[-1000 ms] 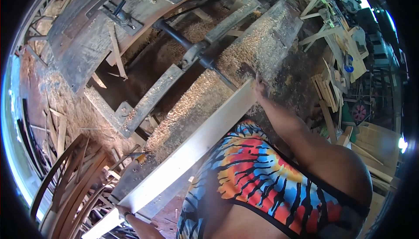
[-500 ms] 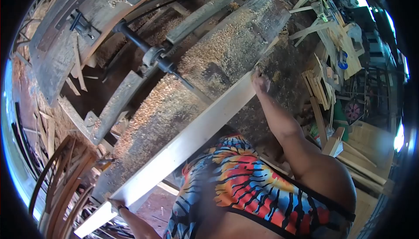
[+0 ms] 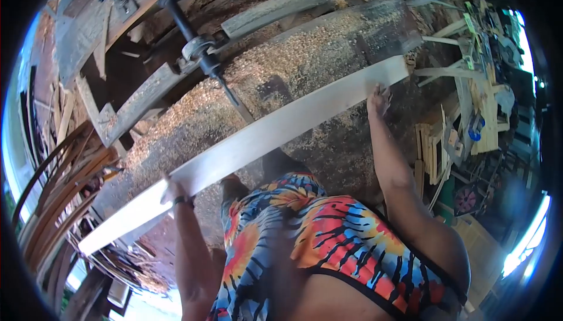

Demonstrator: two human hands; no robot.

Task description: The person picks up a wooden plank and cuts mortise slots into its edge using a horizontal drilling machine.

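A long pale wooden board (image 3: 281, 126) lies slantwise across the view in front of my body. My left hand (image 3: 173, 191), with a dark band at the wrist, grips it toward its brightly lit left end. At the board's near edge, close to the right end, my right hand (image 3: 379, 101) has its fingers curled against the wood, partly blurred. Beyond the board a dark machine spindle (image 3: 199, 50) carries a long metal bit (image 3: 233, 99). The bit's tip points at the board's far edge, near its middle.
Wood chips cover the worktop (image 3: 316, 51) under the spindle. Curved wood strips (image 3: 64, 174) are piled at the left. Offcuts (image 3: 431, 151) stand stacked at the right, near a blue roll (image 3: 476, 127). A wooden beam (image 3: 281, 10) runs behind the worktop.
The board has swung to a flatter slant, its right end moving right and up. Both hands moved with it; my right hand now sits on the near edge instead of the end.
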